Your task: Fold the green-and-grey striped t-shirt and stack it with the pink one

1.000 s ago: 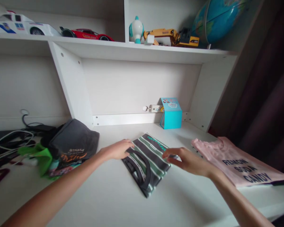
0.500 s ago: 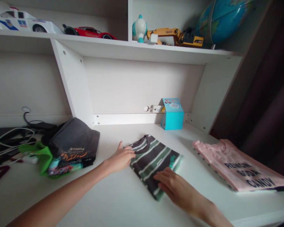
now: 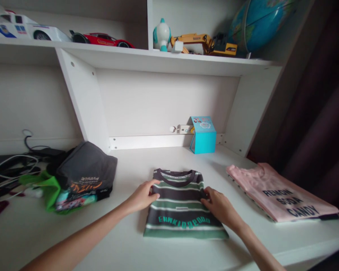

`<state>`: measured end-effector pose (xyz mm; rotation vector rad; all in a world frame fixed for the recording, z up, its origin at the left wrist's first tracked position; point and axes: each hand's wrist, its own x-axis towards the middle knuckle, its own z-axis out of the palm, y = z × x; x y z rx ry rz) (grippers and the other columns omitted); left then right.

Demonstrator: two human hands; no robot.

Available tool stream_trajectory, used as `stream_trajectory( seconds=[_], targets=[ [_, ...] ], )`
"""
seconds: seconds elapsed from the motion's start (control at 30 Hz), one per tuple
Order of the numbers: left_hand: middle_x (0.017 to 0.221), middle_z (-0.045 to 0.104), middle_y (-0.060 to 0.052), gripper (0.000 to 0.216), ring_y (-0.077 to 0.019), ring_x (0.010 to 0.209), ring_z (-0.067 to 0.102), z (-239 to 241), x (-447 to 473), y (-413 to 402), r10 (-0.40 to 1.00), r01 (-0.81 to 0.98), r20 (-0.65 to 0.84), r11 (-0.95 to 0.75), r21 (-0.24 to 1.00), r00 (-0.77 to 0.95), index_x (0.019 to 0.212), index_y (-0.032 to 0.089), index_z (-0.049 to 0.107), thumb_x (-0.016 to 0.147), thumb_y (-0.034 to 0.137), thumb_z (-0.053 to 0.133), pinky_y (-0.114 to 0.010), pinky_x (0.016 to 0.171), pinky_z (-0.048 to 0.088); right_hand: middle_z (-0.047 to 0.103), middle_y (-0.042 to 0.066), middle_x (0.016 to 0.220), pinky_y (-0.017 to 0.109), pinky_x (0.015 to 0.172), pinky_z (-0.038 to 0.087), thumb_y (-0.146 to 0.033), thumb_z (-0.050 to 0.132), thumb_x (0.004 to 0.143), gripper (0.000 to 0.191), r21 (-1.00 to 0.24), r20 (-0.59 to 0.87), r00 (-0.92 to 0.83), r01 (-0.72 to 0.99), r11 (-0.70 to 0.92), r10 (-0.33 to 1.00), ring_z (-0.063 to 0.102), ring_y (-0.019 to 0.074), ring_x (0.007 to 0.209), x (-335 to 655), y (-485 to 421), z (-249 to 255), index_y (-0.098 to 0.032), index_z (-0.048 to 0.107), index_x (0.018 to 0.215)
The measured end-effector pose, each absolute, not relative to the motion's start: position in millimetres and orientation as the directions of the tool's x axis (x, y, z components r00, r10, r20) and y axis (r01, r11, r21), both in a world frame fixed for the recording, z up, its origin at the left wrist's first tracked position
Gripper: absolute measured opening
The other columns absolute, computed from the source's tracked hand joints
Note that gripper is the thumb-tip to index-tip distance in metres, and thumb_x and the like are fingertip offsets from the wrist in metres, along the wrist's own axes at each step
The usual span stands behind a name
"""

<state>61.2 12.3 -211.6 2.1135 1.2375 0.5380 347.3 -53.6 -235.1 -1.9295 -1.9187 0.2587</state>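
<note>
A folded T-shirt (image 3: 177, 205) with green, dark and white stripes lies face up on the white desk, its collar toward the wall and its teal lettering toward me. My left hand (image 3: 145, 194) pinches its left edge below the collar, thumb on top of the cloth. At the opposite edge, my right hand (image 3: 217, 203) holds the shirt's right side, with the thumb and fingertips on the fabric. The undersides of both edges are hidden.
A pink folded T-shirt (image 3: 285, 195) tops a pile at the right. Crumpled dark clothes (image 3: 89, 165) and a green cloth (image 3: 51, 188) lie left, beside cables (image 3: 14, 165). A blue desk calendar (image 3: 205, 141) stands behind. Toys and a globe (image 3: 260, 26) fill the shelf above.
The striped T-shirt has turned from a slant to face me squarely. My left hand has moved to its left edge, and my right hand has shifted up to its right edge.
</note>
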Motion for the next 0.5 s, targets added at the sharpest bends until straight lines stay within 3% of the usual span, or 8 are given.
stream_trajectory(
  seconds=[0.1,0.23,0.37,0.5],
  targets=[
    [0.102,0.062,-0.008,0.047,-0.0192,0.087,0.059,-208.9,65.4,16.4,0.908,0.460,-0.031,-0.182,0.869,0.419,0.114,0.013,0.052,0.068,0.024,0.058,-0.030,0.079,0.046,0.065,0.007,0.083,0.031,0.067,0.045,-0.024,0.046,0.080,0.027,-0.505,0.147,0.053,0.863,0.029,0.988,0.061,0.0196,0.069,341.6,-57.1,-231.7,-0.015,0.048,0.105],
    [0.106,0.061,-0.009,0.047,-0.0206,0.094,0.058,-198.3,68.5,10.3,0.896,0.386,-0.169,-0.003,0.922,0.410,0.113,0.014,0.055,0.067,0.024,0.058,-0.032,0.081,0.045,0.066,0.002,0.088,0.025,0.065,0.048,-0.021,0.052,0.074,0.058,-0.628,0.156,0.032,0.775,0.075,0.987,0.062,0.0150,0.070,344.3,-64.7,-223.0,-0.020,0.035,0.130],
    [0.121,0.056,-0.008,0.050,-0.0169,0.083,0.059,-183.6,91.2,-7.1,0.909,0.428,-0.109,-0.081,0.900,0.402,0.114,0.017,0.057,0.065,0.023,0.063,-0.030,0.078,0.046,0.066,0.003,0.105,0.027,0.075,0.047,-0.020,0.052,0.073,0.034,-0.671,0.213,0.027,0.730,0.127,0.977,0.062,0.0177,0.088,366.8,-73.8,-208.6,-0.022,0.062,0.105],
    [0.126,0.051,-0.009,0.050,-0.0101,0.064,0.056,-170.0,147.2,-14.7,0.860,0.334,0.077,-0.276,0.901,0.504,0.116,0.018,0.058,0.066,0.024,0.064,-0.028,0.066,0.049,0.069,0.004,0.102,0.032,0.072,0.047,-0.027,0.055,0.074,0.035,-0.627,0.276,0.076,0.770,0.120,0.958,0.061,0.0205,0.077,424.2,-88.3,-184.8,-0.021,0.066,0.107]
  ],
)
